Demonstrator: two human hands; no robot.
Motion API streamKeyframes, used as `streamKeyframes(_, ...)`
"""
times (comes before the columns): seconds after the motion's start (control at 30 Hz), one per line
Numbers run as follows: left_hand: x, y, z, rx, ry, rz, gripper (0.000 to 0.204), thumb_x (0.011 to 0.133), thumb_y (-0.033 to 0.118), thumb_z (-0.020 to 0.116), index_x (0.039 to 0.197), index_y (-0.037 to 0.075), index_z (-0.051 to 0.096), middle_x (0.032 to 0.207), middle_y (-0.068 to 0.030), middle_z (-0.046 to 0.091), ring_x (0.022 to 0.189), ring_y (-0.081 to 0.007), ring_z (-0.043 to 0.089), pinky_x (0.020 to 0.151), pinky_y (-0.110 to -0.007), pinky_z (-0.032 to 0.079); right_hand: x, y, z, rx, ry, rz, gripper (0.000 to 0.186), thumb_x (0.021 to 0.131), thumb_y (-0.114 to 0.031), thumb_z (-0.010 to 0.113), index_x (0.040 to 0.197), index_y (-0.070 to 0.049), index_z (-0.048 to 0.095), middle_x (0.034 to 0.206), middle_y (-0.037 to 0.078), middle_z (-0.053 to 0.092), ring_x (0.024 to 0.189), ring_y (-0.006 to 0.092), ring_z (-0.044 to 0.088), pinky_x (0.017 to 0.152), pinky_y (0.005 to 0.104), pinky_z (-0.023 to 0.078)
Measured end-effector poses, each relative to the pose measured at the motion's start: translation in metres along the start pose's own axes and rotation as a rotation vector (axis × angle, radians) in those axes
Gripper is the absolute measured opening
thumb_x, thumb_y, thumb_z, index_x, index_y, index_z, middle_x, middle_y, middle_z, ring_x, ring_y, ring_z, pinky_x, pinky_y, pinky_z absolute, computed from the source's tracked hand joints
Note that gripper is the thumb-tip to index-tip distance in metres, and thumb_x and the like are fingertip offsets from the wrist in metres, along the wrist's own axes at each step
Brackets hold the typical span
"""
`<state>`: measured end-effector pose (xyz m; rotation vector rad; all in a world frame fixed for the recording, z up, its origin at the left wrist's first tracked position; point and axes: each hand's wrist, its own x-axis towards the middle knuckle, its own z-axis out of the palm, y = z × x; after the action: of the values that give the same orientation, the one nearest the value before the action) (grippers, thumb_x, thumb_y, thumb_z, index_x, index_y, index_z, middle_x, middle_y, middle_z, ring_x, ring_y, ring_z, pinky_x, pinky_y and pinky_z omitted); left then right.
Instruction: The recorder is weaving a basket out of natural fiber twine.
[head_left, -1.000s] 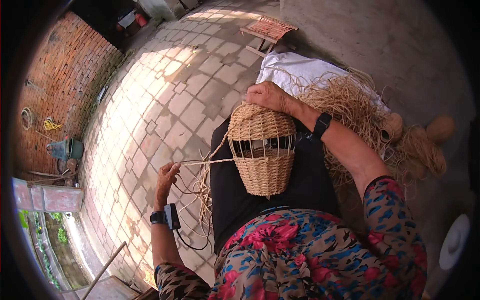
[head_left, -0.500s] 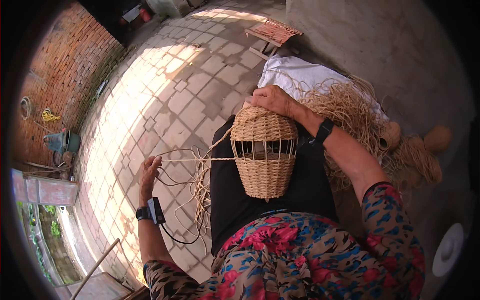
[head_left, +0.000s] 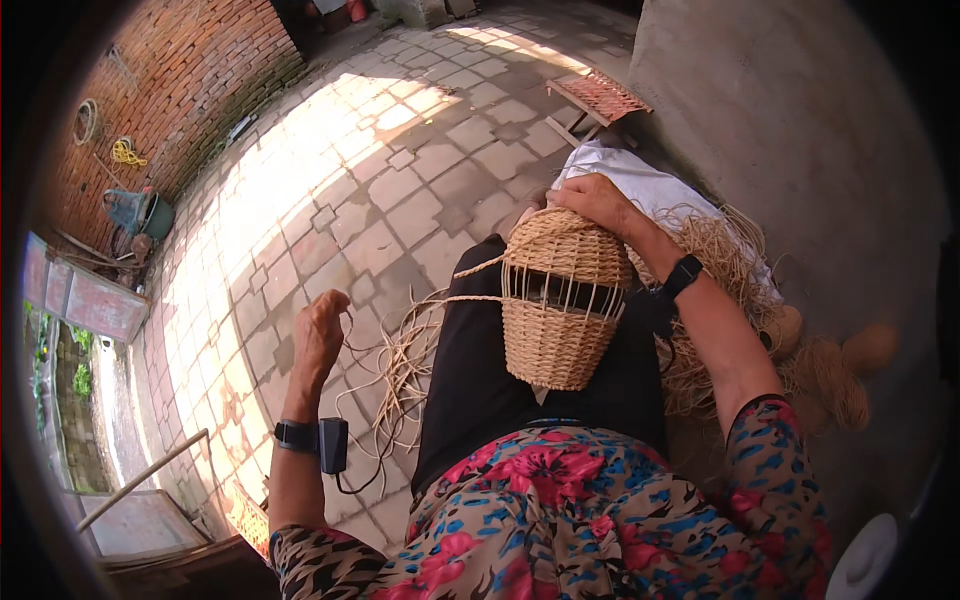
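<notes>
A woven straw basket (head_left: 560, 342) with an open band of bare vertical rods rests on my black-clad legs. My right hand (head_left: 590, 200) is closed on its upper end. Twisted straw strands (head_left: 472, 299) run leftward from its side. Out to the left, my left hand (head_left: 322, 318) is pinched on cord, mostly hard to see against the bright paving. A dark strap with a black box (head_left: 332, 446) and cable is on my left wrist; another dark band (head_left: 685, 275) is on my right. Loose cords (head_left: 400, 370) hang beside my left leg.
A heap of cord (head_left: 730, 250) on a white sack (head_left: 615, 165) and round balls (head_left: 865, 350) lie right. A low slatted stool (head_left: 595, 95) stands on paving beside a concrete wall (head_left: 780, 120). A brick wall (head_left: 200, 90), bucket (head_left: 155, 215) and leaning pole (head_left: 140, 480) are left.
My left hand has moved higher in the view. The basket and right hand appear further right and the background has shifted as the view turned slightly.
</notes>
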<state>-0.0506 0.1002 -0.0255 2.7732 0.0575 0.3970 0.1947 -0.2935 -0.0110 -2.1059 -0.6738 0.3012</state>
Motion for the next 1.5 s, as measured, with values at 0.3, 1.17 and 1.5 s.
streamKeyframes(0.3,-0.011,0.095,-0.077,-0.098,0.054,0.044,0.012,0.089,-0.003,0.049,0.099,0.004,0.052,0.085,-0.0167,0.068,0.074,-0.0301,0.070,0.060,-0.038,0.053,-0.034,-0.013,-0.012,0.291,-0.005,-0.043,0.035,0.089,-0.032,0.060,0.074,0.000,0.063,0.068,0.001,0.057,0.066,0.0065,0.051,0.064,0.0246,0.042)
streamKeyframes(1.17,0.026,0.229,0.065,-0.506,0.038,0.260,0.017,0.079,-0.001,0.057,0.094,0.006,0.060,0.084,-0.0143,0.063,0.066,-0.0336,0.062,0.060,-0.042,0.050,-0.039,-0.042,-0.039,-0.158,-0.005,-0.056,0.043,0.090,-0.038,0.056,0.080,0.002,0.066,0.070,0.013,0.063,0.067,0.0234,0.059,0.066,0.0361,0.046)
streamKeyframes(1.5,0.022,0.234,0.057,-0.524,0.129,0.143,0.027,0.074,0.002,0.059,0.100,0.008,0.053,0.070,-0.0107,0.058,0.060,-0.0310,0.061,0.055,-0.043,0.047,-0.036,-0.057,-0.014,-0.232,0.118,0.030,0.042,0.086,-0.043,0.057,0.081,-0.002,0.066,0.079,0.019,0.065,0.076,0.0355,0.063,0.069,0.0412,0.048)
